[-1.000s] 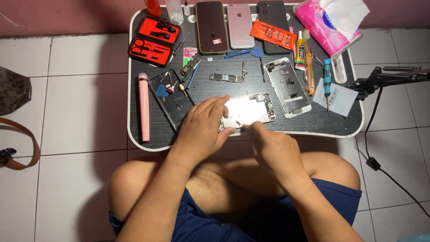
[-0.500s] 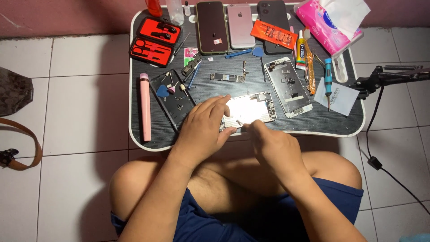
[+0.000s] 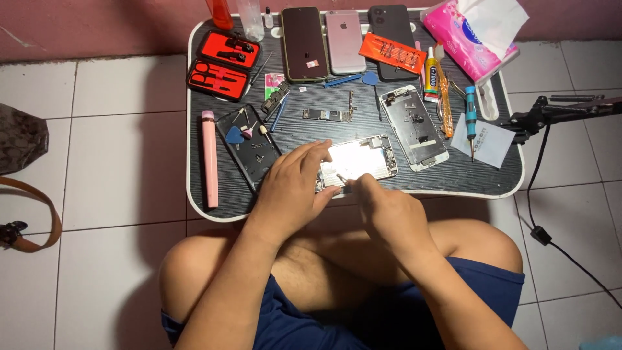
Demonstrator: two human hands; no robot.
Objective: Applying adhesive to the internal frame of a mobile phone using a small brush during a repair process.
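Nothing much has moved vs half a sec ago: both hands sit on the same spot, only the fingers look shifted a hair. Left hand [image 3: 293,188] lies flat-ish, fingers spread over the near-left end of the opened phone chassis [image 3: 359,160], pinning it to the lap desk [image 3: 453,178]. Right hand [image 3: 383,206] is pinched shut on a thin tool, prob. tweezers or a small driver [image 3: 341,178]; tip sits on the chassis' near edge, can't tell which part it touches. Chassis glares white under the light, so detail inside is washed out. To do this well, imo: keep the left hand's weight steady so the frame won't skate, work the tip slow w/ small moves, tilt head off the glare. Just left lies a dark back cover [image 3: 249,148] w/ blue picks; right, a second gutted phone frame [image 3: 413,126]; far side, a logic board [image 3: 328,115], three phones [image 3: 344,40], red tool case [image 3: 223,63].
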